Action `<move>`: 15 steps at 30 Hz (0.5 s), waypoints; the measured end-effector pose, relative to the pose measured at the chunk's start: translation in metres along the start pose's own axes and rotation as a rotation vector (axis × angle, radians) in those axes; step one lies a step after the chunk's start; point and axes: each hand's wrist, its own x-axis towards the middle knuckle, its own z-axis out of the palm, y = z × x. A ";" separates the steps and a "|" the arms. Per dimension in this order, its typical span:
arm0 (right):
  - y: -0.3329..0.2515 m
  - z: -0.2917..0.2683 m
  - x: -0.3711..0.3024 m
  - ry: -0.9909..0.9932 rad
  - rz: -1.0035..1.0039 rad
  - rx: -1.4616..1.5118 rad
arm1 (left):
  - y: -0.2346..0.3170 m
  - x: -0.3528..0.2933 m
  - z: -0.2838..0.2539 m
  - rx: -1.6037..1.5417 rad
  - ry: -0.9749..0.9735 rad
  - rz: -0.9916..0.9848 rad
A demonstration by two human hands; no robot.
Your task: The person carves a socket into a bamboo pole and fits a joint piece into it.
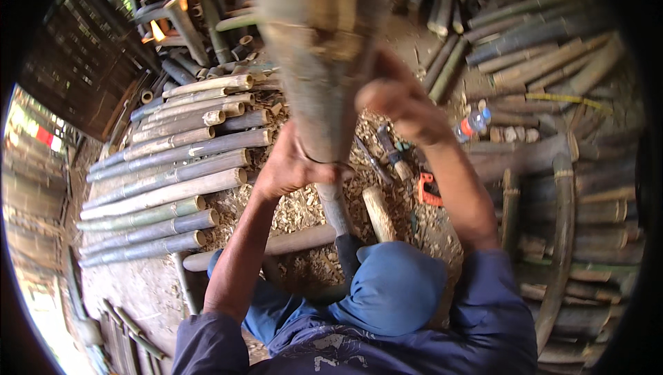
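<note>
A thick bamboo pole (323, 102) rises close in front of me, its upper part blurred and cut off by the top of the picture. My left hand (293, 164) is wrapped round its narrower lower end, thumb across the near side. To the right of the pole is my right hand (404, 106), fingers bent toward it. Motion smears those fingers, so I cannot make out whether they touch the bamboo. Below the left hand, a narrower grey pole-like piece (333, 206) runs down to a dark part between my legs.
Cut bamboo poles (173, 175) lie in a row at left; more bamboo (539, 43) is piled at right. Among wood chips (297, 213) lie a hatchet-like tool (394, 154), an orange handle (429, 190) and a short wooden piece (378, 213). A plastic bottle (473, 125) lies farther right.
</note>
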 end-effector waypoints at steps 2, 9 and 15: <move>0.011 0.017 -0.004 -0.019 -0.086 -0.096 | -0.016 0.002 0.008 -0.031 0.132 0.106; 0.020 0.039 -0.002 0.158 -0.181 -0.244 | -0.087 -0.036 -0.080 0.916 0.162 0.082; 0.020 0.041 -0.004 0.171 -0.102 -0.205 | -0.083 -0.032 -0.065 0.776 0.209 0.061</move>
